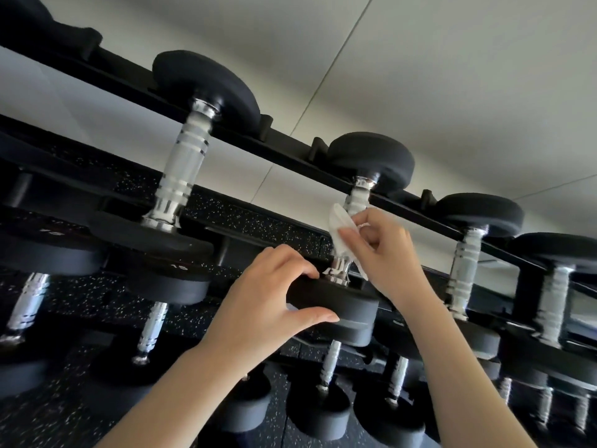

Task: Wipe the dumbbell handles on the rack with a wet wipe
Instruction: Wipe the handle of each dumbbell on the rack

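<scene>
Two bare hands reach up to the rack (420,211). Nearest, the left hand (258,299) pinches the near black head (342,305) of one dumbbell, with the thumb under the head's lower rim and the curled fingers over its top edge beside the chrome collar. Just beyond and to the right of it, the right hand (381,250) holds one white wet wipe (339,234), fingers and thumb curled round the wipe and pressing it against that dumbbell's chrome handle (357,202); the wipe covers the middle of the handle, and a loose corner hangs below the palm.

On the top tier four dumbbells show whole — the held one, a larger dumbbell (181,169) well to the left of the hands, and two to the right, the third dumbbell (465,260) near the right wrist and the fourth dumbbell (555,286) further along. Part of another black head shows at the far upper left corner. All lie across the two black rails of the rack.

Below the hands, lower tiers hold more dumbbells; at least seven chrome handles show there, though blur and shadow make an exact count uncertain. A speckled black floor (80,409) lies under them, and behind the rack stands a pale panelled wall (452,76).
</scene>
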`<state>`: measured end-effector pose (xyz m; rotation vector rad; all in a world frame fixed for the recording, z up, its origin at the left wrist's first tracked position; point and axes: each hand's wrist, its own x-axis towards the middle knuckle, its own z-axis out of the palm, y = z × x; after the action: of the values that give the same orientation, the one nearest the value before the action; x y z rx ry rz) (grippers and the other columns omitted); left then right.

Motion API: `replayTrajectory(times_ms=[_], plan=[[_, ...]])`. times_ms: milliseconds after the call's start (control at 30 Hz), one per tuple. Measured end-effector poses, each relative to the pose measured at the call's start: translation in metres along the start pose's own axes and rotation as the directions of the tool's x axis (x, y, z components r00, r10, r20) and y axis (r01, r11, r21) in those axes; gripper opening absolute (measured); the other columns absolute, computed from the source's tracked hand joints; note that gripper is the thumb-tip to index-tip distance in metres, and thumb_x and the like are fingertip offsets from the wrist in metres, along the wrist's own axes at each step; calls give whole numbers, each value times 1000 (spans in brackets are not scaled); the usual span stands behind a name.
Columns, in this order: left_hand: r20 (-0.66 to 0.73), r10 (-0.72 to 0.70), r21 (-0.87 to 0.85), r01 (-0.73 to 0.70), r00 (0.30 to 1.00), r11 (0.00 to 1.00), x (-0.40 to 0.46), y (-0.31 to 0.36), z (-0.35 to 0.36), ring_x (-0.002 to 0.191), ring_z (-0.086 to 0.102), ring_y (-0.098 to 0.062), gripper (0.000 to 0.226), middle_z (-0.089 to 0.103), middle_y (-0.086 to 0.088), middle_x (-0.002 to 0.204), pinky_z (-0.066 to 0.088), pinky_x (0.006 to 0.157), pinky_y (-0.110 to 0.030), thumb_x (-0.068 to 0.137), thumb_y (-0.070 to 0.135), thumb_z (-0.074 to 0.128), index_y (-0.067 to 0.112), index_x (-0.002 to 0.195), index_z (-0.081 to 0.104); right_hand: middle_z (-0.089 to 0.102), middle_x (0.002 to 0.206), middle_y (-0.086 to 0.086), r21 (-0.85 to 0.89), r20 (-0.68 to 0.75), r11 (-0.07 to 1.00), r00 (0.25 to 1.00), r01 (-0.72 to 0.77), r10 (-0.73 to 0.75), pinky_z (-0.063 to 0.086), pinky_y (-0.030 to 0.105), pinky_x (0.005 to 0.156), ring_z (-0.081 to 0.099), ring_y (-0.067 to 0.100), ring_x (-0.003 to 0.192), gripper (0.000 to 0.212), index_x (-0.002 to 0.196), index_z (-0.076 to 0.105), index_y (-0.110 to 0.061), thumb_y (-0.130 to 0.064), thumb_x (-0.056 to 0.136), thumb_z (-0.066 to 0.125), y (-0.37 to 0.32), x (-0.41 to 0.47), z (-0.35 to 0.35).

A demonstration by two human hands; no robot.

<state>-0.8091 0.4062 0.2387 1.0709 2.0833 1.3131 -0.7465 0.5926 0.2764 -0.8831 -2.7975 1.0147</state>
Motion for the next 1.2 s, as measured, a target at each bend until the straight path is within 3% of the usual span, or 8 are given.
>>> replayTrajectory(times_ms=[67,200,367,500,700,833,1067,1200], plan=[[1,14,31,-14,1000,999,1,1,0,93,49,-2,49,50,19,95,37,81,-17,66,65,61,25,94,63,54,49,-1,-1,0,1000,1000,-10,10,38,27,48,47,16,45,9,86,56,-22,-30,91,58,2,-7,2],[8,61,86,-62,998,994,3,7,-3,94,50,-4,52,52,17,96,37,82,-15,68,66,60,22,95,66,56,56,12,24,-69,999,997,-40,42,41,35,50,49,23,50,12,90,58,-22,-34,91,57,5,-21,0],[65,142,162,-151,988,975,9,25,1,93,51,-8,55,55,13,97,44,84,-26,74,67,54,21,100,66,39,44,0,179,-268,977,950,-114,160,27,13,43,32,7,39,13,84,56,-17,-28,91,58,9,-49,-19],[148,243,278,-276,959,920,16,48,18,94,53,-12,57,57,10,100,46,83,-32,79,66,48,19,105,66,36,42,-8,227,-348,962,909,-154,228,26,13,41,32,7,39,14,84,57,-13,-25,91,59,20,-75,-42],[251,346,364,-419,904,832,23,78,56,92,56,-14,54,59,7,98,49,81,-37,84,61,46,18,108,66,50,55,21,249,-450,950,846,-189,286,37,30,49,37,26,46,11,88,59,-18,-29,91,59,49,-108,-81],[289,349,389,-442,892,808,28,100,95,91,55,-15,56,59,7,100,49,79,-35,84,61,41,18,109,65,48,52,16,294,-457,938,835,-181,305,31,22,44,35,13,42,12,88,58,-16,-27,92,57,80,-118,-107],[274,306,443,-402,912,801,40,124,168,95,56,-16,55,59,4,107,50,80,-35,88,58,39,16,113,63,54,58,19,228,-419,964,879,-140,227,31,19,47,36,12,44,13,95,57,-17,-30,92,56,153,-102,-140],[220,289,504,-363,932,784,35,128,190,96,56,-16,51,60,4,107,48,79,-32,89,55,42,14,112,63,46,51,8,224,-377,972,914,-64,147,29,15,46,35,8,44,11,89,56,-17,-28,92,56,179,-88,-149]])
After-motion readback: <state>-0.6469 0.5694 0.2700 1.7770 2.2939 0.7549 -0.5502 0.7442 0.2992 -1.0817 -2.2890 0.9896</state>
